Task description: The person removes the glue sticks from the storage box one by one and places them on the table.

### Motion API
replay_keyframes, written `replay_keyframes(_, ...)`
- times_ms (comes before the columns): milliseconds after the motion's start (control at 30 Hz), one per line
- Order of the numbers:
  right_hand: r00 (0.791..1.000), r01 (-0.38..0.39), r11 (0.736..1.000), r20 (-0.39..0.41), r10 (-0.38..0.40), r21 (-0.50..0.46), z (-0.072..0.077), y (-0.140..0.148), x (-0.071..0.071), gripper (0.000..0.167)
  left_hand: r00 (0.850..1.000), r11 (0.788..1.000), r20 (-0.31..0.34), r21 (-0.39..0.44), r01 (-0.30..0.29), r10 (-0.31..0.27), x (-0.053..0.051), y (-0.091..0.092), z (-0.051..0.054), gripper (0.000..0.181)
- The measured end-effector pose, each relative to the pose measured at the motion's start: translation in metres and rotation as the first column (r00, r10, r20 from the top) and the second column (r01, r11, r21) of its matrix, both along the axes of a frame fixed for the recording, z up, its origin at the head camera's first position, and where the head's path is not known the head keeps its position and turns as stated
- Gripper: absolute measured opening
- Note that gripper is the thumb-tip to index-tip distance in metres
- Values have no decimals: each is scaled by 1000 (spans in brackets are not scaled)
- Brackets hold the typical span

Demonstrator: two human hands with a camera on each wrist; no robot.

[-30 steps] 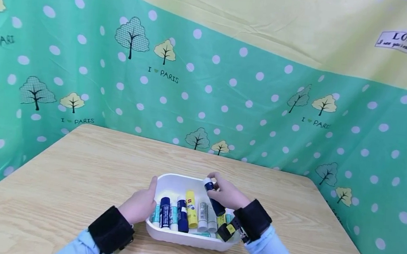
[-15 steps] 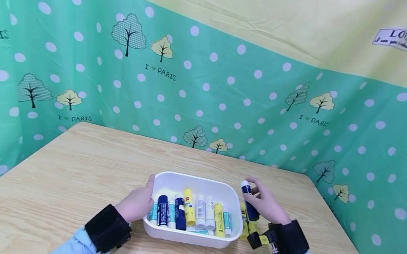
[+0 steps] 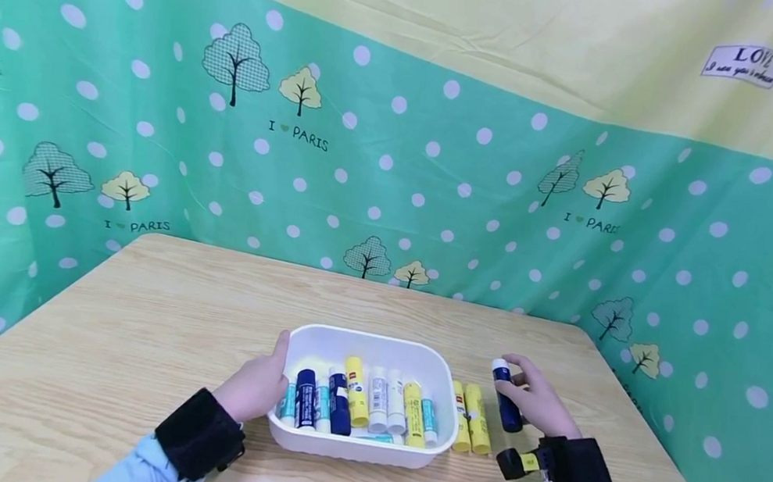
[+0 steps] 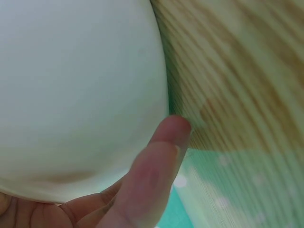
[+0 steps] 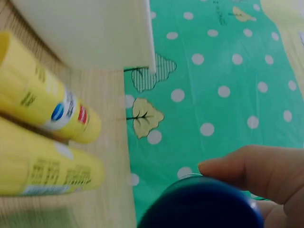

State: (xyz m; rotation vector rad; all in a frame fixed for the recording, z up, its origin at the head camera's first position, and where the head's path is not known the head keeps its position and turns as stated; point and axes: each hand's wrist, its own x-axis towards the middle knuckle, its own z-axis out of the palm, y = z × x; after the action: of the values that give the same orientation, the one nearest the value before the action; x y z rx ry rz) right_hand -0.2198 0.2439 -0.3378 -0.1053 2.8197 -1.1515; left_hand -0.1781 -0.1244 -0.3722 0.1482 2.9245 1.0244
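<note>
Clearly, a navy glue stick point(image 3: 508, 412) slants between the pinching fingers point(image 3: 521, 363) of the right hand point(image 3: 542, 401).

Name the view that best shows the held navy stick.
The head view: the navy stick shows nearly end to end. Right wrist view: only its blue end, close up. Left wrist view: nothing of it.

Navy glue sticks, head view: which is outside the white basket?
The navy glue stick held by the right hand; the other two navy sticks lie inside the white basket.
</note>
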Motion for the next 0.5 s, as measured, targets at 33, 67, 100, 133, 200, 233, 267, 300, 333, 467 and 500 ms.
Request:
replay_keyframes(33,1000,4,1000,8,-4,-6,-1,1,-1,51,1000,1000,1,-1,-1,1,0,0,0,65)
replay_keyframes(67,1000,8,1000,13,-8,-7,-2,2,-1,51,1000,1000,1,-1,-2,2,0,-1,0,64)
replay_keyframes(100,1000,9,1000,17,-8,-3,-4,3,-2,51,1000,1000,-2,-3,-2,2,0,-1,0,64)
replay_keyframes(133,1000,10,1000,23,-10,2,-5,4,-3,51,1000,1000,-4,-4,-1,1,0,-1,0,64)
replay_keyframes(200,999,14,1000,36,-15,18,-10,5,-5,50,1000,1000,-8,-6,-1,1,0,-1,0,64)
replay_keyframes(233,999,15,1000,42,-16,25,-12,6,-6,50,1000,1000,-7,-8,-2,2,0,-1,1,64)
replay_keyframes(267,999,16,999,48,-18,35,-15,7,-8,49,1000,1000,-5,-9,-4,4,0,-1,1,64)
replay_keyframes(300,998,20,999,55,-22,46,-17,7,-9,48,1000,1000,-6,-12,-4,4,0,-1,1,64)
replay_keyframes(333,998,26,998,64,-29,55,-20,7,-10,48,1000,1000,-4,-13,-5,5,0,-1,1,64)
replay_keyframes(467,994,47,995,95,-55,86,-27,7,-12,48,1000,1000,10,-9,-6,6,0,-1,2,64)
replay_keyframes(500,993,51,995,103,-60,87,-29,6,-12,48,1000,1000,12,-9,-4,4,0,-1,2,64)
